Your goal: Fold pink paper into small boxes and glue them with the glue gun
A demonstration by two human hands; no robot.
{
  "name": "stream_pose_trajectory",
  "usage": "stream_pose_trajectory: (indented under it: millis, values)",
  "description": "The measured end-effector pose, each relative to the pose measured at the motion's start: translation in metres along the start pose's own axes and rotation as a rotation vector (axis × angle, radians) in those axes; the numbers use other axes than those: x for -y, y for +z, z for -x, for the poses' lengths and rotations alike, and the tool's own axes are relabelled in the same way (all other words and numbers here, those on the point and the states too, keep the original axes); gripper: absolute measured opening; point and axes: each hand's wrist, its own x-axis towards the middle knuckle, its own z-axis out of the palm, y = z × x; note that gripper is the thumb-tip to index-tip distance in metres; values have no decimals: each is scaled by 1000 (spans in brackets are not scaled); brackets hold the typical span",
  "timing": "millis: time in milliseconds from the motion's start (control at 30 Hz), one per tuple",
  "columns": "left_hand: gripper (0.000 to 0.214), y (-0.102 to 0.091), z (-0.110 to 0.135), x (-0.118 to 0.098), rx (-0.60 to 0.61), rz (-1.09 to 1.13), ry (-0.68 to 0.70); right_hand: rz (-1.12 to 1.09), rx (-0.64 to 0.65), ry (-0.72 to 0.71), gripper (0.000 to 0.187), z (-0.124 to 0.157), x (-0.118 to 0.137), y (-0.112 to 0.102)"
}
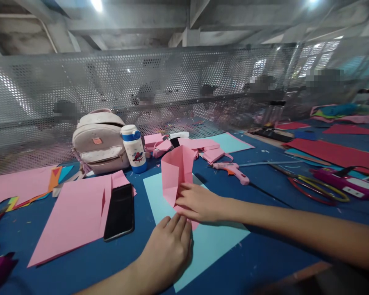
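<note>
Noted toward the far edge of the worktop (70, 270): beige backpack (94, 137), blue-and-white bottle (132, 149). Located nearer the left edge: smartphone (119, 211) overlapping pink sheets (74, 209); toward the right edge, pink glue gun (232, 169). Found mid-worktop on light-blue sheet (215, 248): folded pink paper (170, 172) — upright, long axis near vertical, free end up. Seen together at its base: left hand (167, 246), right hand (203, 203) — cannot tell how firmly closed. Recorded as lidded: bottle, contents hidden.
</note>
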Motion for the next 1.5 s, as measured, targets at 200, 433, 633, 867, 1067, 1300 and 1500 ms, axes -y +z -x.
stream_pose_trajectory:
  millis: [200, 433, 633, 867, 1067, 1300, 1500]
  values:
    - [30, -1, 3, 6, -61, 96, 80, -244, -151, 326, 35, -15, 2, 9]
    - [32, -14, -1, 26, -178, 453, 57, -705, -222, 401, 50, -20, -17, -5]
    - [16, -10, -8, 42, -313, 508, -279, -1039, -269, 424, 57, 6, -23, 7]
    - [8, -3, -11, 47, -234, 419, -424, -1164, -215, 387, 54, 17, -12, 23]
    - [10, -2, -13, 44, -176, 400, -359, -1221, -278, 396, 54, 20, -10, 17]
    - [13, -7, -12, 41, -242, 401, -361, -1379, -282, 437, 54, 21, 1, 15]
    - [16, -9, -11, 43, -287, 443, -302, -1407, -290, 428, 53, 21, 5, 13]
